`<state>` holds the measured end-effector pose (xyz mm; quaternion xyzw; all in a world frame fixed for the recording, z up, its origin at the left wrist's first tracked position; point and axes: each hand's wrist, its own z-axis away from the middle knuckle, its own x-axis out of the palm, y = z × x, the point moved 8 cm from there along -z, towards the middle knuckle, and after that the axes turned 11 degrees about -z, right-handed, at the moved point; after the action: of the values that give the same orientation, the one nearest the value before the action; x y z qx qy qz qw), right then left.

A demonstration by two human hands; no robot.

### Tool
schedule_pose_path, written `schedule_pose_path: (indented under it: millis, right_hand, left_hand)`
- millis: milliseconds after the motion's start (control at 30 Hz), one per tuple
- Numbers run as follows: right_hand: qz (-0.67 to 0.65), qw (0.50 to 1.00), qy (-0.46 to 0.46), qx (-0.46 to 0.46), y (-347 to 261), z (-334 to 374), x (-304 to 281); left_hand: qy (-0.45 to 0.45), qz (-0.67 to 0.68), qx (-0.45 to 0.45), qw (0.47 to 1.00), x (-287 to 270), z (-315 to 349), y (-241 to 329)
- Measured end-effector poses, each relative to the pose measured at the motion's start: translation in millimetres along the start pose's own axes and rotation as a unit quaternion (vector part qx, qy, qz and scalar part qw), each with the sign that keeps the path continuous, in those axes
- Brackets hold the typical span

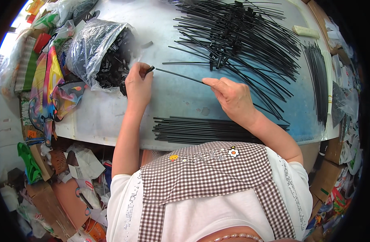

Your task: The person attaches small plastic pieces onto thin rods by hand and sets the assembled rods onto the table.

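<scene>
My left hand (pixel 138 85) pinches a small black plastic fitting (pixel 150 69) between thumb and fingers. In my right hand (pixel 234 98) is a thin black rod (pixel 179 76), gripped near one end and pointing left. Its free end lies very close to the fitting, with a slight gap showing. Beside my left hand a clear plastic bag (pixel 87 47) lies on its side, its mouth spilling loose black fittings (pixel 110 64). Close to the table's front edge, below both hands, a row of bare black rods (pixel 193 130) lies side by side, partly behind my right forearm.
Across the far right of the white table (pixel 112 128) spreads a heap of black rods with fittings (pixel 237 36). More thin rods (pixel 316 82) lie bundled at the right edge, near a pale block (pixel 306 32). Colourful cloth (pixel 51 80) and cardboard crowd the left side.
</scene>
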<state>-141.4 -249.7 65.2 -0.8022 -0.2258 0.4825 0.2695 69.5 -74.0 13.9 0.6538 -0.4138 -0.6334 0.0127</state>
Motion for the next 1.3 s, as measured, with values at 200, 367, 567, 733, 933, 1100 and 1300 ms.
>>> schedule_pose_path:
  millis: [200, 367, 567, 733, 933, 1100, 1300]
  right_hand:
    - [-0.019, 1.0, -0.004, -0.018, -3.5, -3.3, 7.7]
    - [-0.014, 1.0, -0.015, -0.021, -6.0, -3.2, 8.8]
    - [-0.028, 0.999, -0.003, -0.021, -1.8, 1.7, 12.0]
    - [0.034, 0.999, -0.021, -0.022, -16.0, 6.9, 13.1]
    - [0.076, 0.996, -0.032, -0.013, -22.3, 7.3, 22.2]
    - [0.008, 0.998, 0.027, -0.047, -14.1, 4.3, 9.6]
    - [-0.052, 0.999, 0.015, 0.0, -4.9, 8.1, -0.4]
  left_hand:
    - [-0.009, 0.218, -0.073, 0.973, -1.9, 14.6, 8.9]
    - [-0.006, 0.35, -0.095, 0.932, -2.7, 18.3, 15.4]
    - [-0.003, 0.322, -0.089, 0.942, -3.3, 20.7, 23.6]
    - [0.115, 0.165, -0.003, 0.98, -14.5, 24.4, 32.0]
    - [0.166, -0.026, 0.099, 0.981, -21.8, 30.9, 65.5]
    - [0.124, 0.26, 0.033, 0.957, -25.0, 27.1, 58.4]
    - [-0.119, 0.676, -0.185, 0.704, 30.2, 34.5, 25.1]
